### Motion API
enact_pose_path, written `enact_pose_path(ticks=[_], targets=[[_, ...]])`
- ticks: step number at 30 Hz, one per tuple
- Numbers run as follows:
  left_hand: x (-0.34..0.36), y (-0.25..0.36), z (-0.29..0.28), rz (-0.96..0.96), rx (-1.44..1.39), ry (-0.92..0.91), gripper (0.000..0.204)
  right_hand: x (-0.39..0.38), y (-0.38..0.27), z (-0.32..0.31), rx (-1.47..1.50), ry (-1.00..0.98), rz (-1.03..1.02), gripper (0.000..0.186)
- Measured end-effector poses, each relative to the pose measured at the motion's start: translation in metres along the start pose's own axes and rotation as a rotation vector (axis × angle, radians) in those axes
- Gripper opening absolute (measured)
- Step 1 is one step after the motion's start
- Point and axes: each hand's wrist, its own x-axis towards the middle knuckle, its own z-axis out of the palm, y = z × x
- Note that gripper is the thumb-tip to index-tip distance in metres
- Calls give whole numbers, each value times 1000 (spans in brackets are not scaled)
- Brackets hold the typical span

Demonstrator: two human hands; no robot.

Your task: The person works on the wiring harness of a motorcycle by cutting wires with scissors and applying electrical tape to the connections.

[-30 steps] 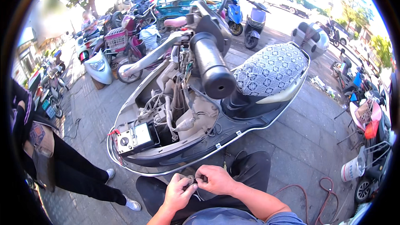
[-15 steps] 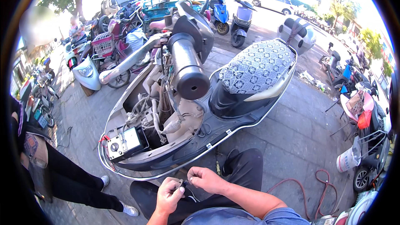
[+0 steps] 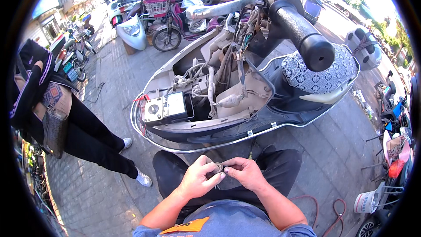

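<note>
My left hand [image 3: 198, 177] and my right hand [image 3: 246, 173] meet above my lap. Both pinch a small, round, greyish ring-shaped piece [image 3: 219, 167] between thumb and fingers; its exact kind is too small to make out. Just beyond my knees stands a scooter [image 3: 210, 137] with its front covers off, baring cables and a wiring harness [image 3: 239, 79]. An analog multimeter [image 3: 164, 107] with red leads rests on the scooter's open front edge. The black handlebar grip [image 3: 302, 35] juts out over the body toward the right.
A person in dark trousers [image 3: 94, 136] stands close on my left. On the pavement at lower right lie a red hose [image 3: 337, 213] and a white bucket [image 3: 365, 202]. Parked scooters and a pink bike with a basket [image 3: 156, 5] line the back. A patterned cover wraps the seat [image 3: 326, 72].
My view has swung left and down, so the scooter sits farther right and higher. My hands have turned the small piece, and its ring shape now shows between my fingertips.
</note>
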Motion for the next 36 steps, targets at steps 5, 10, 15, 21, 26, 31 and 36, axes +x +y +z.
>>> enact_pose_path(ticks=[5,10,15,21,26,31,36], targets=[[3,7,1,2,30,14,22,-2,0,3,-55,96,-75,14],[-2,4,7,52,-91,46,19,-9,-20,14,-398,191,-214,7],[-2,-12,1,103,-328,-43,17,-5,-10,9,-384,335,-342,8],[11,-43,8,6,-436,-268,33,-10,-32,-2,-261,301,-205,6],[9,-25,3,53,-92,-117,42,-12,-46,3,-603,328,-459,4],[5,1,0,143,-243,-60,32,-7,-37,-1,-358,408,-350,11],[-10,9,-40,176,-601,-294,30,-13,-34,-3,-83,362,-296,7]])
